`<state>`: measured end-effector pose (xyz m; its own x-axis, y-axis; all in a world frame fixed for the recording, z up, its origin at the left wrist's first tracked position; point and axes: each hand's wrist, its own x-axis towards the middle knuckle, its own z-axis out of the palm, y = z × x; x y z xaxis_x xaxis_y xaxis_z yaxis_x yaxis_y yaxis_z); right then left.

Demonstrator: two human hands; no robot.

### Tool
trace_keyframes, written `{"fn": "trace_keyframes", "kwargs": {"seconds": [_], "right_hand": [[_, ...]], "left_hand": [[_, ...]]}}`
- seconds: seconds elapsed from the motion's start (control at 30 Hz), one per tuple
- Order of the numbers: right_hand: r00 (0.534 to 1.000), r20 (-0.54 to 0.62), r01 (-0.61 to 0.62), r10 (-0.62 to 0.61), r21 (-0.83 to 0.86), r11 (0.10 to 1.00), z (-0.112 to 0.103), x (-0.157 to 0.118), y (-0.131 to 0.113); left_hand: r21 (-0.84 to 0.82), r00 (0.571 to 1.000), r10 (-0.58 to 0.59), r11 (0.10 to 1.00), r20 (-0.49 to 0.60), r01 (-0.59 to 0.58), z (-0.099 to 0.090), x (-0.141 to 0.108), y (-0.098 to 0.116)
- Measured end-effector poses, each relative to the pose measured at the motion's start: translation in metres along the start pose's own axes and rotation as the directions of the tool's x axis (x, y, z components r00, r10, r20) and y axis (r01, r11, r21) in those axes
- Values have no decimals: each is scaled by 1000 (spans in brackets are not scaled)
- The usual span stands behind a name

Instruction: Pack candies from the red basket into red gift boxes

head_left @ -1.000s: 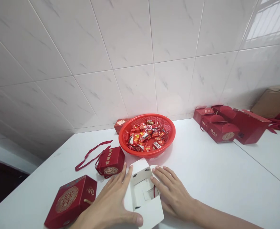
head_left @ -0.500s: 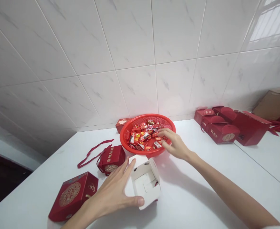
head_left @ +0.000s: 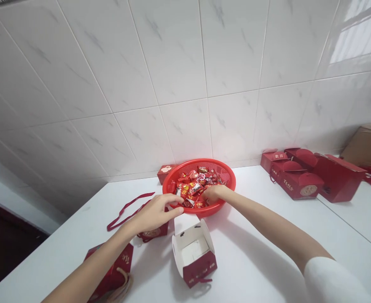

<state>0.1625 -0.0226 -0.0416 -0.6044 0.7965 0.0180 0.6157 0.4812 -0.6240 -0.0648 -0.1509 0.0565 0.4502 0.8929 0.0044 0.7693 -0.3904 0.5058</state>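
Inside red basket (head_left: 231,180): my right hand (head_left: 211,194) among candies (head_left: 194,189), grip unclear; left hand (head_left: 160,209) at rim, loosely spread.

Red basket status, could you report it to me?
Right hand in basket, among wrapped sweets. Left hand at near rim. Open box in front, not blocking.

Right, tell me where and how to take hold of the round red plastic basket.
I'd grip the basket by its rim, left and right, coming in from both sides: the rim flares outward, red-wrapped sweets lie in the middle, and the tiled wall stands close behind.
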Motion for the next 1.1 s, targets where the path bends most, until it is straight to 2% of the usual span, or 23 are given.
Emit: {"fn": "trace_keyframes", "kwargs": {"seconds": [0.1, 0.2, 0.27, 0.33, 0.43, 0.5, 0.57, 0.63, 0.7, 0.83, 0.97, 1.1], "right_hand": [[983, 181, -10, 20, -58, 998, 6, -1, -8], [971, 240, 17, -2, -58, 998, -3, -7, -14], [981, 190, 28, -30, 12, 1000, -12, -12, -15], [994, 92, 41, -55, 155, 987, -21, -17, -13], [999, -11, 46, -45, 398, 916, -30, -27, -8], [998, -59, 34, -2, 538, 842, -33, -33, -7], [991, -113, 20, 75, 667, 744, -34, -38, -7], [977, -143, 5, 158, 756, 654, -33, -40, -7], [966, -152, -6, 208, 794, 608, -32, -39, -7], [954, -176, -9, 243, 793, 609, -30, -37, -5], [946, -194, 6, 258, 810, 586, -29, -37, -6], [935, -211, -14, 286, 782, 623, -29, -39, -8]], "left_hand": [[49, 997, 70, 996, 33, -72, 6, 29, -3], [83, 992, 111, 990, 52, -116, 15, 62, -10], [45, 994, 99, 994, 47, -101, 24, 83, -18], [-42, 996, 86, 996, 30, -84, 33, 100, -27], [-161, 998, 39, 986, 42, -32, 47, 116, -39], [-189, 992, 9, 982, 130, 16, 55, 121, -44], [-133, 967, 0, 990, 255, 35, 61, 123, -48], [-7, 942, 10, 1000, 335, -8, 65, 122, -49], [103, 935, 39, 991, 354, -80, 67, 121, -49], [159, 916, 94, 973, 390, -168, 69, 122, -48], [163, 899, 60, 976, 434, -144, 70, 123, -46], [73, 914, 85, 990, 396, -124, 69, 121, -42]]}}
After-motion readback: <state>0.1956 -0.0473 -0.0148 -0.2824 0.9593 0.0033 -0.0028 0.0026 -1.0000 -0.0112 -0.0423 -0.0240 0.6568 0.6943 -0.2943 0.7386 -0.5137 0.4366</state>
